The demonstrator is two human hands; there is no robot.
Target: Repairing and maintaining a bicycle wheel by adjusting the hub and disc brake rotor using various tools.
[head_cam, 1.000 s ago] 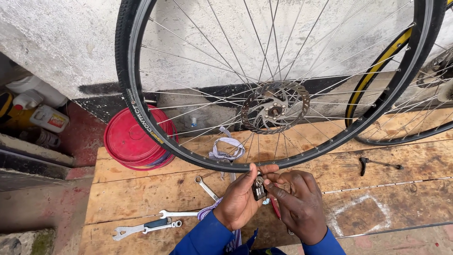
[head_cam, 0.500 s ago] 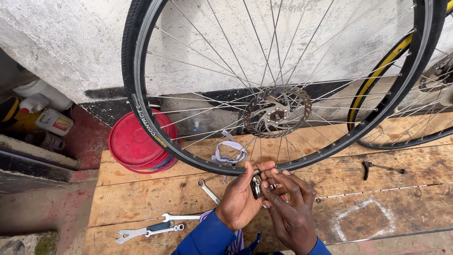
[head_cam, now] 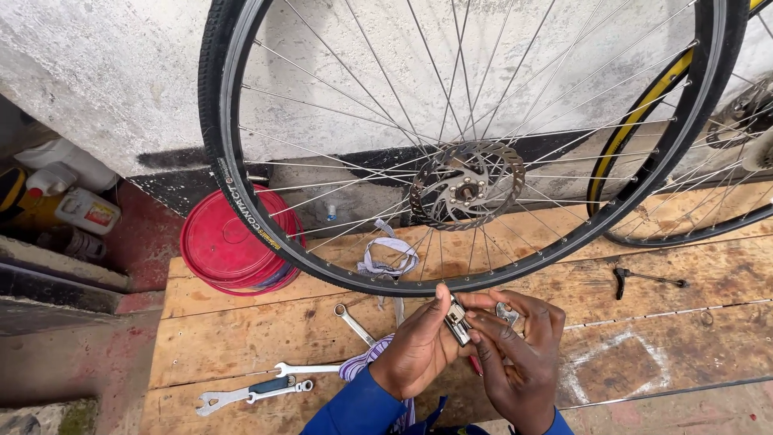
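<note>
A bicycle wheel (head_cam: 241,217) with a black tyre, thin spokes and a silver disc rotor (head_cam: 467,185) stands upright on a wooden platform (head_cam: 241,338), leaning near a white wall. Just below its rim, my left hand (head_cam: 419,346) and my right hand (head_cam: 515,354) meet around a small folding metal multi-tool (head_cam: 457,321). My left thumb and fingers pinch the tool. The fingers of my right hand touch its end. Both sleeves are blue.
Spanners (head_cam: 250,393) and a ring wrench (head_cam: 351,322) lie on the boards left of my hands. A red bucket lid (head_cam: 225,242), a strip of cloth (head_cam: 386,258), a black key tool (head_cam: 644,279), bottles (head_cam: 80,205) and a second wheel (head_cam: 692,217) with yellow frame stand around.
The view has shifted slightly, so the wheel and boards sit a little more to the right. My hands stay together on the tool, fingers working at it.
</note>
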